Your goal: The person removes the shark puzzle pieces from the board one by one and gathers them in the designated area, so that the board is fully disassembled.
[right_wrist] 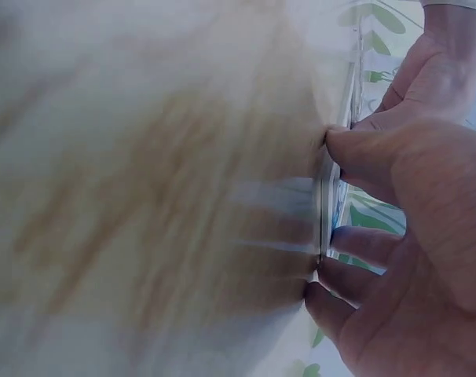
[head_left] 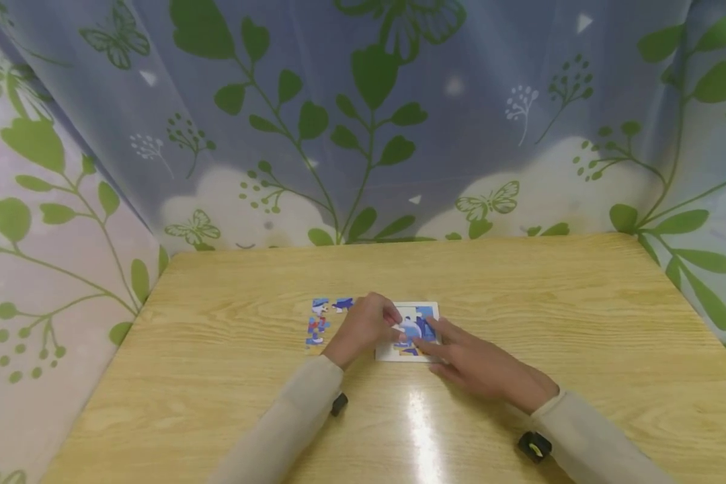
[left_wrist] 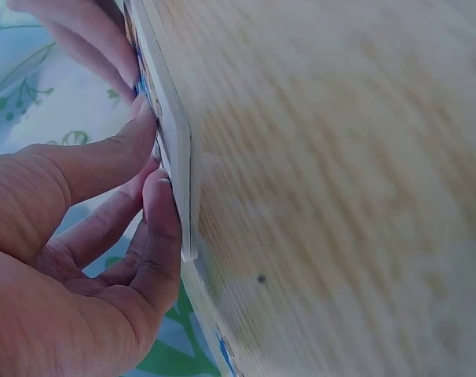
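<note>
A white-framed jigsaw puzzle lies on the table, partly filled with blue, white and yellow pieces. My left hand reaches over its left side, thumb and fingers bent. In the left wrist view, the thumb and fingertips of the left hand touch the puzzle's face; whether they pinch a piece is hidden. On the right side, my right hand rests with extended fingers over the frame and its pieces. The right wrist view has the right hand touching the frame's edge with its thumb and fingertips.
Several loose puzzle pieces lie left of the frame, partly behind the left hand. The wooden table ends at a leaf-patterned curtain. Black wrist devices sit under both sleeves.
</note>
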A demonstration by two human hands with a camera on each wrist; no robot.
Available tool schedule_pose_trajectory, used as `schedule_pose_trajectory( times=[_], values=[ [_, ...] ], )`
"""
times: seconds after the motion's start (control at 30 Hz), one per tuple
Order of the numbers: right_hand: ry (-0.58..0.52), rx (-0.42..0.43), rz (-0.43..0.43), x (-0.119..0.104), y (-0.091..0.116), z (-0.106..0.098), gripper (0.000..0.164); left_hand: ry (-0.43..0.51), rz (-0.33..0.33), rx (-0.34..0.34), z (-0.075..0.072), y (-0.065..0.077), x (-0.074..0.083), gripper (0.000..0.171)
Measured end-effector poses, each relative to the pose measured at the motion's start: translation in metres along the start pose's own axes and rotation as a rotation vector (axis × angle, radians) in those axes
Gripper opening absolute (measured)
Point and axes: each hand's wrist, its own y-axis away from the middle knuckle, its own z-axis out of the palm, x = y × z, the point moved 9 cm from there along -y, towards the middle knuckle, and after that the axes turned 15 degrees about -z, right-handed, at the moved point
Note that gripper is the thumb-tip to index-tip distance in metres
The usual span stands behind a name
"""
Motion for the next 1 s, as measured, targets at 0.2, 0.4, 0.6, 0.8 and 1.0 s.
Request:
schedule_pose_trajectory(
  times=[0.2, 0.4, 0.6, 0.8, 1.0],
  values=[
    [-0.032, 0.007, 0.006, -0.0011, 0.0024, 0.0006, 0.047, 0.009, -0.018, 0.002, -0.0012, -0.001, 0.0003, 0.021],
    [-0.056, -0.01, 0.03, 0.0003, 0.0033, 0.0033, 0.047, 0.013, -0.018, 0.005, -0.0002, -0.0005, 0.0005, 0.022],
    [-0.066, -0.015, 0.032, 0.001, 0.0043, 0.0065, 0.047, 0.01, -0.013, 0.016, 0.0011, 0.0005, -0.0015, 0.021],
    [-0.078, -0.017, 0.035, 0.0009, 0.0054, 0.006, 0.047, 0.022, 0.047, 0.048, -0.0018, 0.003, 0.0034, 0.009],
    [-0.079, -0.013, 0.037, 0.0002, 0.006, 0.0044, 0.046, 0.046, 0.05, 0.068, -0.0044, 0.0043, 0.0052, 0.004]
  ],
)
